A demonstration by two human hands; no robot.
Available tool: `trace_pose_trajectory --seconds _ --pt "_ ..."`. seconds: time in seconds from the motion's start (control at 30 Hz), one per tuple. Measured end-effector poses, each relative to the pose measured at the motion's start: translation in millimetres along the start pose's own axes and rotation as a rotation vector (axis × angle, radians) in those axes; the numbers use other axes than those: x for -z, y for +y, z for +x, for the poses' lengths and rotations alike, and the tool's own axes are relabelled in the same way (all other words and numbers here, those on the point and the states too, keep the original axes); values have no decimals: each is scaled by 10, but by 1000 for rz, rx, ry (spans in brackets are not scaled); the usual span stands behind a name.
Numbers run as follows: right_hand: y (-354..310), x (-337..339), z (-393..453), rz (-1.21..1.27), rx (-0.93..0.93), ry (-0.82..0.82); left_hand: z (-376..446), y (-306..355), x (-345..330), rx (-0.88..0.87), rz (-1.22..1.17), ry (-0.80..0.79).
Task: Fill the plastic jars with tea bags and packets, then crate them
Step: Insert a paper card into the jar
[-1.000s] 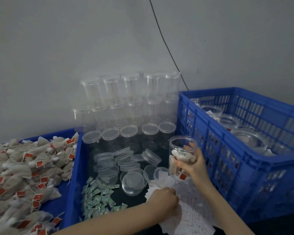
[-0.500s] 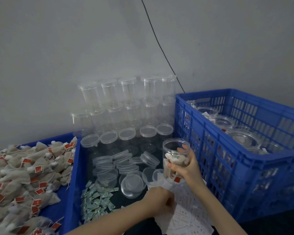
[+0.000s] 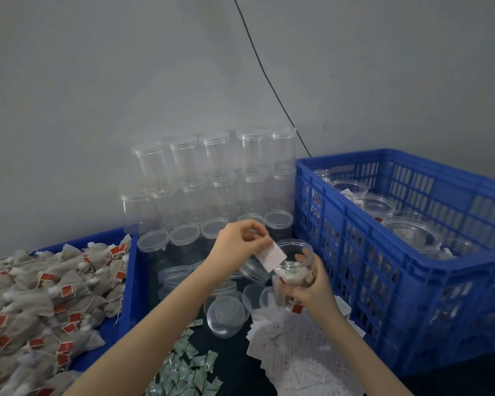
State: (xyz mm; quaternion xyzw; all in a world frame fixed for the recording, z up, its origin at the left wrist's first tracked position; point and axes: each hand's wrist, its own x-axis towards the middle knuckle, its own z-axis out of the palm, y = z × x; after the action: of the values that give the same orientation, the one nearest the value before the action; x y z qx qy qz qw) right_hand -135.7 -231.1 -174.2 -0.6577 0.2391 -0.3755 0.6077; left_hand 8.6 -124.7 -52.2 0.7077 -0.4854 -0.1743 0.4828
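My right hand [image 3: 312, 284] grips a clear plastic jar [image 3: 293, 252] with tea bags inside, its mouth open, just left of the blue crate [image 3: 355, 252]. My left hand [image 3: 239, 241] pinches a small white packet [image 3: 270, 257] at the jar's rim, tilted toward the opening. A loose pile of white packets [image 3: 303, 358] lies below the jar. Small green packets [image 3: 186, 370] lie to its left. Tea bags with red tags [image 3: 49, 295] fill the blue tray at the left.
Empty lidded jars [image 3: 212, 178] are stacked against the grey wall, with more jars and loose lids [image 3: 226, 312] in front. The crate holds several filled jars [image 3: 409, 235]. A black cable [image 3: 269, 81] runs down the wall.
My left hand has risen from the white packet pile with one packet and brought it to the jar's mouth. My right hand still holds the jar in about the same spot.
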Motion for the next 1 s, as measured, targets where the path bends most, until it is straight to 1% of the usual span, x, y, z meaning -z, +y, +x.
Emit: trace_pose_trajectory --seconds 0.07,0.13,0.2,0.33,0.47,0.57,0.63,0.7,0.77,0.8,0.87,0.9,0.97,1.0 --pt "5 -59 -18 -12 16 -21 79 99 -43 -20 41 78" --pt "5 -113 -39 -16 28 -46 143 123 -111 -24 105 91" --pt "-2 -156 -66 -20 32 -56 175 101 -168 -9 207 45" --pt "-16 -179 -91 -70 37 -91 156 13 -239 -19 484 -117" --pt "-3 -174 -103 -93 34 -94 118 -8 -201 -110 728 -212" --pt "-34 -177 -112 -96 40 -92 86 -39 -161 -249 826 -178" --pt "-61 -185 -115 -101 54 -99 64 -73 -134 -307 827 -154" --pt "-90 -188 -111 -88 59 -104 52 -118 -88 -268 701 -132" --pt "-133 -178 -95 -50 61 -96 33 -165 -38 -188 440 -113" --pt "-160 -172 -78 -25 64 -87 11 -187 -23 -130 268 -133" --pt "-214 -159 -36 22 83 -77 -65 -228 -15 1 -78 -240" --pt "-246 -162 -12 43 95 -84 -95 -265 -22 37 -190 -296" --pt "-322 -182 31 80 99 -129 -129 -351 -58 36 -287 -363" --pt "-362 -191 53 89 92 -161 -139 -389 -75 31 -309 -367"
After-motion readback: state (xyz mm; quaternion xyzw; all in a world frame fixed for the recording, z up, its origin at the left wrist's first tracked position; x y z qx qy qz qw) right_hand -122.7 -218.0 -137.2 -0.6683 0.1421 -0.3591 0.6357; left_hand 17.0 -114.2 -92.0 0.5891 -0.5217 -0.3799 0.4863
